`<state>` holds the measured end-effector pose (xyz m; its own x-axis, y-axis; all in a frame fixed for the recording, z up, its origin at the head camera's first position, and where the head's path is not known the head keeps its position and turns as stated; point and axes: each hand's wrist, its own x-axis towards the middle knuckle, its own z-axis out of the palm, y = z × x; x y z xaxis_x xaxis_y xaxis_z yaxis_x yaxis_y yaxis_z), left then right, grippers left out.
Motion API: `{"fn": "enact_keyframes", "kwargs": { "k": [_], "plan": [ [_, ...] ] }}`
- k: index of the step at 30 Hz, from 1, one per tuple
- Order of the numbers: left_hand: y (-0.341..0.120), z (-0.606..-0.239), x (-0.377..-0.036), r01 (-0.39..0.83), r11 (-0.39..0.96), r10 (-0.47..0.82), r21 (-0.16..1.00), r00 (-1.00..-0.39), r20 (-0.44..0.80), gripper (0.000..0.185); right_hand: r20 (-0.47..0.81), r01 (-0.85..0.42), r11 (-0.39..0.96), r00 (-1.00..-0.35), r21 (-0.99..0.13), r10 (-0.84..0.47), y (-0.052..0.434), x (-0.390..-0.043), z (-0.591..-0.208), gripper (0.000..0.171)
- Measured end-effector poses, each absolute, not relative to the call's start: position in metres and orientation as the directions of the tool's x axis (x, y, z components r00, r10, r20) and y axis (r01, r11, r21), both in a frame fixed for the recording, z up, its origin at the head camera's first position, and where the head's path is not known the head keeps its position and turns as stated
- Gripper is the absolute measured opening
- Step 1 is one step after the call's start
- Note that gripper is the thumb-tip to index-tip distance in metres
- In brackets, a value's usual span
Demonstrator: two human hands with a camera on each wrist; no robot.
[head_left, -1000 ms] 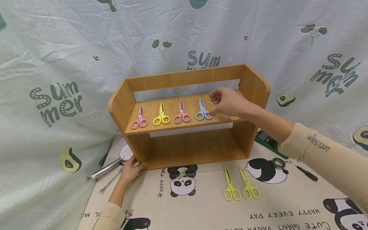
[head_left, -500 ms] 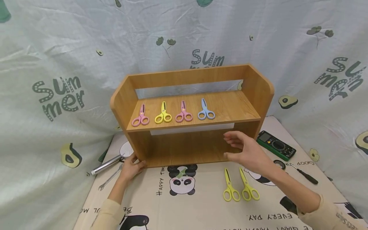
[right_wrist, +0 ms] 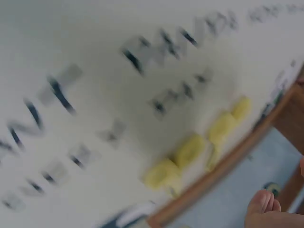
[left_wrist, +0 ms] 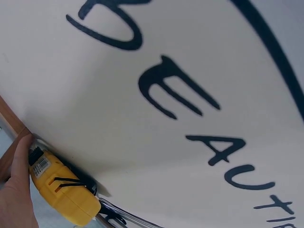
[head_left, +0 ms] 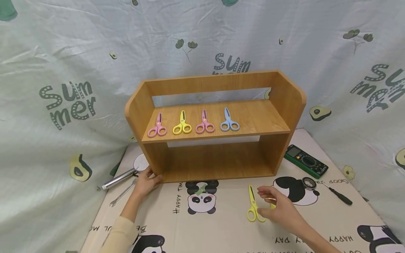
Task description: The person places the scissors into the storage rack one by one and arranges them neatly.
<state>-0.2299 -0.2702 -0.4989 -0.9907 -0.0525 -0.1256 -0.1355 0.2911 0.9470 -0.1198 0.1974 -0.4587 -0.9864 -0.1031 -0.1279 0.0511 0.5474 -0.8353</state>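
Since half a second ago your right hand has dropped from in front of the wooden shelf unit's lower opening down to the mat, and it now lies over the two yellow scissors in front of the shelf unit. Your fingers there are loosely spread; one pair lies plainly just left of your hand, the other is mostly hidden under it, and you cannot tell from these views whether you are pinching it yet. The right wrist view is too blurred to settle this; it shows only yellow shapes on the mat.

Your left hand rests against the shelf unit's lower left corner, fingers relaxed against the wood, as it did before.

On the shelf unit's upper board lie four scissors in a row, handles toward you: pink scissors at the left, then a yellow pair, another pink pair and blue scissors. Left of the shelf unit lie a silver torch and a wrench. Right of the shelf unit lie a green multimeter, a roll of tape and a black screwdriver.
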Motion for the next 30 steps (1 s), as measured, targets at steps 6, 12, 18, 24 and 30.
{"fn": "enact_keyframes", "kwargs": {
  "k": [6,12,18,24,30],
  "plan": [
    [-0.271,-0.498,-0.229,-0.146,0.308,-0.057,0.940,-0.989,-0.135,0.075,-0.153,0.102,0.586,-0.987,-0.804,-0.039,0.196,-0.119,-0.493,0.068],
    [-0.269,-0.496,-0.229,-0.142,0.308,-0.051,0.941,-0.990,-0.133,0.074,-0.160,0.115,0.632,-0.987,-0.767,-0.015,0.193,-0.123,-0.509,0.071],
    [-0.268,-0.494,-0.228,-0.141,0.309,-0.048,0.941,-0.990,-0.133,0.074,-0.139,0.088,0.658,-0.990,-0.748,-0.025,0.190,-0.125,-0.515,0.069],
    [-0.269,-0.494,-0.229,-0.142,0.306,-0.048,0.941,-0.990,-0.133,0.075,-0.113,0.055,0.700,-0.993,-0.712,-0.036,0.187,-0.126,-0.514,0.067],
    [-0.269,-0.494,-0.227,-0.148,0.301,-0.049,0.942,-0.989,-0.139,0.075,-0.121,0.054,0.735,-0.992,-0.676,-0.038,0.182,-0.128,-0.511,0.065]
  ]
}}
